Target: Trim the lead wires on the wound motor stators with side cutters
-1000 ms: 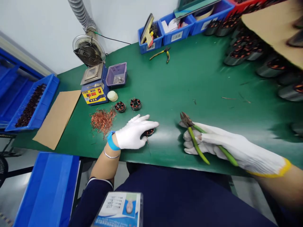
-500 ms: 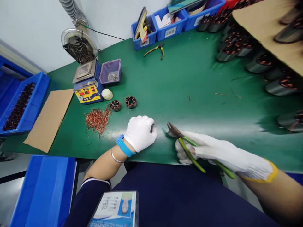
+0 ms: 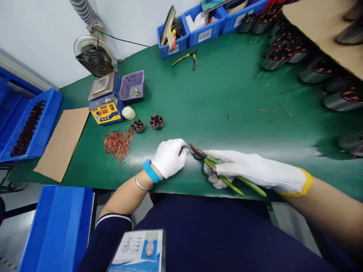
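My left hand, in a white glove, is closed around a small dark thing that its fingers mostly hide. In my right hand, also gloved, are diagonal cutters with green handles. Their dark jaws point left and lie close to the left hand's fingertips. Two wound motor stators, one on the left and one on the right, stand on the green table beyond the left hand. Beside them is a heap of copper wire clippings.
At the back left stands a blue-and-yellow solder pot with a fan behind it and a purple bin alongside. Yellow-handled pliers lie near blue tool bins. Many stators are stacked at right around a cardboard sheet.
My right hand has brought the cutters left, so their jaws are now close to the left hand. The left hand has barely moved and remains closed.
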`<state>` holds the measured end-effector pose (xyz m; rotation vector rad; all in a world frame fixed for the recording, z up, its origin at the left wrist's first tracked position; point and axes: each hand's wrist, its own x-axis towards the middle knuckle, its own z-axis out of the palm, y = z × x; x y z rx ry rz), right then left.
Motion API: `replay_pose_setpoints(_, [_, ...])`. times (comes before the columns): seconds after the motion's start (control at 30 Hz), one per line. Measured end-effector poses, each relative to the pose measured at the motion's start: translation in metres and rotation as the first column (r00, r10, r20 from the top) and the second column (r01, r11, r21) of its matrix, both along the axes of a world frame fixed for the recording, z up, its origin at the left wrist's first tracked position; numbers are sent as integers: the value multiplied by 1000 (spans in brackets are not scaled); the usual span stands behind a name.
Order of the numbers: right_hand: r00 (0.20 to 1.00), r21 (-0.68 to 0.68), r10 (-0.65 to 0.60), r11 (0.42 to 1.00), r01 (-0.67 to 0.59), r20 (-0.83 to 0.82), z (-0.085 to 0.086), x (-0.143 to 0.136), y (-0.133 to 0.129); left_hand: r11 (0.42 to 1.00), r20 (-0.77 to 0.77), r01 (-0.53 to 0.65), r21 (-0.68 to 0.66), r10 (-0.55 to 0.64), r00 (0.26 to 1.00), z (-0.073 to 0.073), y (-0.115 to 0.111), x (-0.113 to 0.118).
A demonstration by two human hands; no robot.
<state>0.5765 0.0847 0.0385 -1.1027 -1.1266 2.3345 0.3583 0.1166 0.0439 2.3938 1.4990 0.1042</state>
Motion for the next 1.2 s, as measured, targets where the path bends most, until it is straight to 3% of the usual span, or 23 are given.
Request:
replay_pose_setpoints(0.63, [996, 27, 70, 997, -71, 61, 5, 0, 2, 1000, -48, 10, 23, -9, 999, 1, -1, 2])
replay_pose_setpoints(0.77, [992, 92, 92, 991, -100, 86, 1, -1, 3, 1000, -50, 8, 24, -7, 999, 1, -1, 2])
replay_pose_setpoints(0.87, [987, 164, 94, 980, -116, 133, 0, -3, 4, 1000, 2, 2, 19, -2, 1000, -1, -2, 1])
replay_pose_setpoints(0.97, [962, 219, 86, 965, -146, 259, -1, -2, 4, 999, 186, -38, 4, 36, 982, -1, 1, -5])
replay_pose_setpoints(1.03, [868, 372, 27, 897, -240, 495, -2, 0, 2, 990, 382, -143, 14, 127, 915, 1, 6, -12])
replay_pose_setpoints(1.07, [778, 476, -61, 820, -318, 625, -4, 1, 0, 976, 483, -215, 19, 179, 857, 2, 9, -17])
replay_pose_setpoints(1.13, [568, 609, -290, 600, -519, 770, -7, 0, -3, 940, 644, -341, 13, 253, 722, 3, 14, -26])
replay_pose_setpoints(1.2, [479, 658, -469, 375, -652, 742, -7, -6, -3, 912, 735, -410, 14, 269, 623, 4, 19, -35])
